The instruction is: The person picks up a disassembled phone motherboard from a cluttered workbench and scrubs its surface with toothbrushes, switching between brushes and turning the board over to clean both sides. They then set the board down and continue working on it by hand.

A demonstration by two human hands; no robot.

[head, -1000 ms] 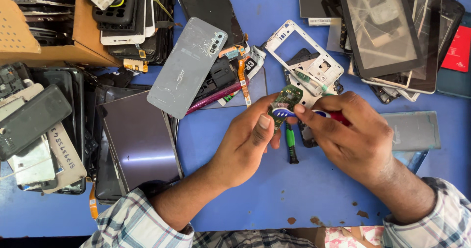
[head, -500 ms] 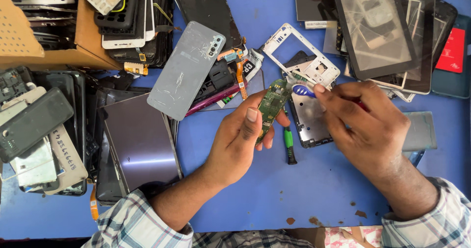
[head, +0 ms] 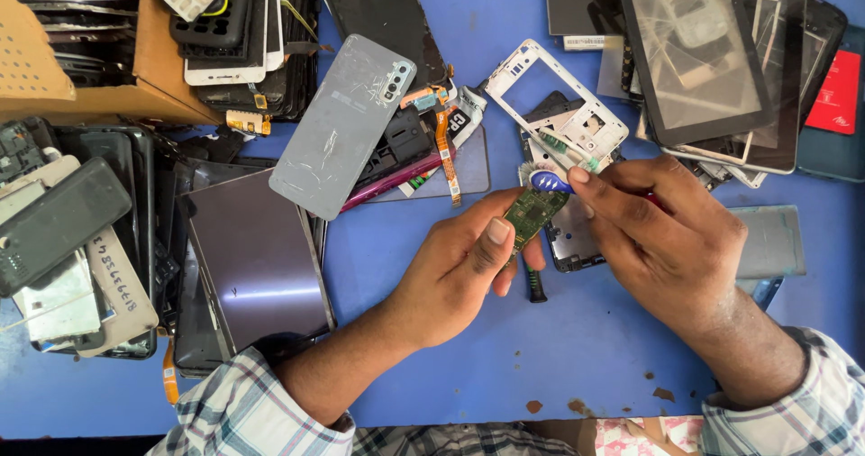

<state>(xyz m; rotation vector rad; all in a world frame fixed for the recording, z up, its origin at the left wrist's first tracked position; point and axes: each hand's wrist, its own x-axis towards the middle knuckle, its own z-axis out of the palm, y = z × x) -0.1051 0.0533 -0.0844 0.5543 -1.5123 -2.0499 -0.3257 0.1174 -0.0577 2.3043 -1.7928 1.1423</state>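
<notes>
My left hand point(head: 459, 271) pinches a small green circuit board point(head: 532, 214) between thumb and fingers, tilted above the blue table point(head: 450, 366). My right hand point(head: 662, 235) grips a toothbrush with a blue and white head point(head: 550, 182), whose bristles rest on the board's upper end. A dark phone body point(head: 572, 240) lies on the table just beneath both hands. A small dark screwdriver point(head: 535, 287) lies below my left fingers.
A grey phone back cover point(head: 338, 141) and a white phone frame point(head: 559, 95) lie ahead. Stacked screens point(head: 703, 50) sit at the far right, a cardboard box point(head: 99, 100) and piled phone parts point(head: 72, 240) at left, and a dark glossy panel point(head: 257, 267) beside my left arm.
Both hands have shifted slightly left and up with the board; the brush head has moved across the board's top end.
</notes>
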